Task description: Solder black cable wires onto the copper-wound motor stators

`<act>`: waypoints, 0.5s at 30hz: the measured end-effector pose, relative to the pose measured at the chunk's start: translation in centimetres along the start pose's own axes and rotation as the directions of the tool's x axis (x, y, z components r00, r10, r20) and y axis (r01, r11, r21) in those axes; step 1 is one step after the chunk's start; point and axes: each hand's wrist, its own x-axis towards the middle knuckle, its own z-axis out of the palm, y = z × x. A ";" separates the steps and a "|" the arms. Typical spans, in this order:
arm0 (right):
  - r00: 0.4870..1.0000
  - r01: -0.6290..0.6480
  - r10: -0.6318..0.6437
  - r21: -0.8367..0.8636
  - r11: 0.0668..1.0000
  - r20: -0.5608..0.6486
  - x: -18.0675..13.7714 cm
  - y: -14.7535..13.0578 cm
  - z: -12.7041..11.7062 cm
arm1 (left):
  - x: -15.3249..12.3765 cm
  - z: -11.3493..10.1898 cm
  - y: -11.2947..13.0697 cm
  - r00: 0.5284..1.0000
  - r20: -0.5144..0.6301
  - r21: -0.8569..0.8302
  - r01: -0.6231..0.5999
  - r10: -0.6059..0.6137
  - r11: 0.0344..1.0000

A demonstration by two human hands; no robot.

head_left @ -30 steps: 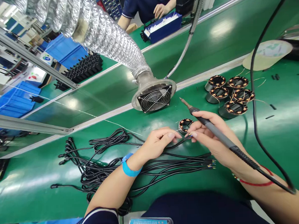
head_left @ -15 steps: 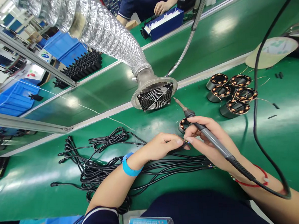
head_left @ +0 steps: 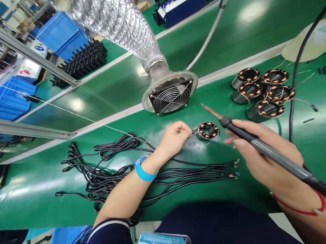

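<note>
My left hand (head_left: 176,137) is closed, with its thumb and forefinger pinched on thin wires (head_left: 194,130) at the left side of a motor stator (head_left: 208,130). The stator stands on the green bench, its ring of copper windings facing up. In my right hand (head_left: 268,153) is a soldering iron (head_left: 265,147), held like a pen. Its tip points up and left, above the stator and apart from it. Several black cables (head_left: 187,171) lie below my left hand, their stripped coloured ends toward the right.
A fume extractor hood (head_left: 171,96) on a silver duct hangs over the bench. Several more stators (head_left: 266,109) stand at the right, near the iron's black cord (head_left: 294,82). Coiled cables (head_left: 117,144) lie at the left. Behind the rail is a blue box (head_left: 184,8).
My hands have moved apart: the left up to the stator's wires, the right to the right with the iron. The cable end between them has been let go. The camera view has shifted.
</note>
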 end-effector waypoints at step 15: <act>0.975 0.222 -0.219 0.139 0.965 -0.041 -0.9 1.5 0.6 | 0.3 0.0 -0.1 1.000 0.000 0.005 0.020 -0.020 1.000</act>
